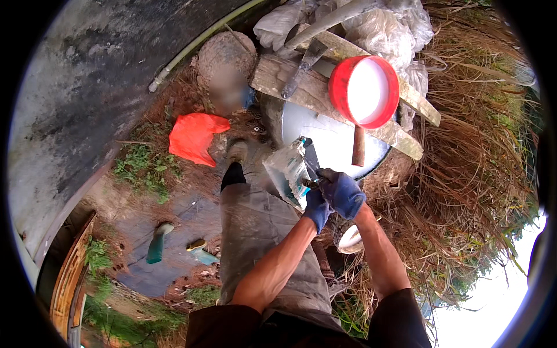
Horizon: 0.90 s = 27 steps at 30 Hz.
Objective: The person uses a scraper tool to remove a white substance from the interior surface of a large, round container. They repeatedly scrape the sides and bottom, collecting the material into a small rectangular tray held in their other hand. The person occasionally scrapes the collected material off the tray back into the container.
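Both my gloved hands are close together in front of my legs, fingers curled. My left hand is wrapped round the handle of a broad flat trowel, its face smeared with whitish material. Over it, my right hand closes on a narrow dark-bladed scraper that lies against the trowel's edge. The gloves hide both grips. Just beyond is a round tub of white liquid, with planks across it. A red dipper with a wooden handle, holding white liquid, rests on the planks.
Another scraper lies on a plank. Plastic sheeting is bundled behind, and dry grass fills the right. To the left are a red plastic bag, green boots and a grey wall. A whitish container stands below my right wrist.
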### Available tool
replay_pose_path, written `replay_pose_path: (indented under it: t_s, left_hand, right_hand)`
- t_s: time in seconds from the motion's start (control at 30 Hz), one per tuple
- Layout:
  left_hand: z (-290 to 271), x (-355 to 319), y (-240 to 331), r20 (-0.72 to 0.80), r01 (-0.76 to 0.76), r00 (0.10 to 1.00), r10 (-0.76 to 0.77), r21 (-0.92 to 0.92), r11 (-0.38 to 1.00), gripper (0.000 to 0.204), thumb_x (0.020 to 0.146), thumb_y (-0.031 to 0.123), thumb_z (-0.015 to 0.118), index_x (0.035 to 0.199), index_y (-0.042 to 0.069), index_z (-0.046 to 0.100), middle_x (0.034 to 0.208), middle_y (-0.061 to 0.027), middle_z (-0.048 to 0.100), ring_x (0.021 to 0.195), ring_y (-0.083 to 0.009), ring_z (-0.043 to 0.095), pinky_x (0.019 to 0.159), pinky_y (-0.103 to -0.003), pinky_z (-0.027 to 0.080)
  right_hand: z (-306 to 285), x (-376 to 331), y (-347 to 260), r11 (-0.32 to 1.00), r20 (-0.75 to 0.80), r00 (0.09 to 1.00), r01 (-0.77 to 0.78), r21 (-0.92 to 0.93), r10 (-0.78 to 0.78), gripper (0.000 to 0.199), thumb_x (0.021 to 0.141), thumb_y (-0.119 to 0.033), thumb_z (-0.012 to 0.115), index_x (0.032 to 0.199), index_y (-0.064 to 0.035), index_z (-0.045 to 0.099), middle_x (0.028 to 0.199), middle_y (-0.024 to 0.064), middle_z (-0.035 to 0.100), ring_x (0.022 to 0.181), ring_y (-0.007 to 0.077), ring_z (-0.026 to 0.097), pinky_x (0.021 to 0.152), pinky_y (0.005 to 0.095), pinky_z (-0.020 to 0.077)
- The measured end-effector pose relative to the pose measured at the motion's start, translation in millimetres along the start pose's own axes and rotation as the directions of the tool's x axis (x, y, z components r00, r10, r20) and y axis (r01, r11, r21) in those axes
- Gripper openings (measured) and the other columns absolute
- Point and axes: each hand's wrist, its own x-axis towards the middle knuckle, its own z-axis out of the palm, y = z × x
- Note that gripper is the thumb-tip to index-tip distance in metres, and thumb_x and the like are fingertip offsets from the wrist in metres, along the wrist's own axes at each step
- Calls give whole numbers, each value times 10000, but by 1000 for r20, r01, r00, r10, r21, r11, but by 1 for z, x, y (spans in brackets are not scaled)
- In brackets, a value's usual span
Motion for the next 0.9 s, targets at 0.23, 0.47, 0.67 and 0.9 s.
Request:
replay_pose_path:
  t_s: [0.23,0.47,0.67,0.9]
  left_hand:
    - [-23,13,6,-79,-42,994,75,352,935,291,1038,287,509,1248,95,574,1188,-97,634,1035,-191,623,880,-345,532]
    - [0,15,0,-49,-11,998,32,386,923,297,1036,292,514,1256,99,569,1194,-96,633,1043,-196,624,887,-356,535]
    - [-1,27,14,-8,-61,997,70,420,906,302,1035,297,518,1262,103,566,1199,-95,632,1049,-201,625,893,-365,536]
    - [-15,9,11,9,-66,998,68,353,933,308,1033,302,523,1269,107,561,1205,-93,630,1056,-206,626,901,-376,539]
  right_hand:
    - [7,16,-13,995,61,998,-19,98,13,198,891,-189,612,960,-23,696,744,181,675,696,276,668,659,399,507]
    - [25,31,1,948,73,967,254,-193,-245,173,872,-135,582,889,-4,695,701,148,658,645,234,609,622,391,495]
    - [42,43,-23,837,86,989,148,-527,-121,231,856,-241,605,928,-59,728,847,235,708,825,404,703,744,477,553]
    - [7,10,-13,970,-30,997,55,-237,-64,239,875,-171,547,1045,-66,679,785,220,683,732,384,683,690,465,530]
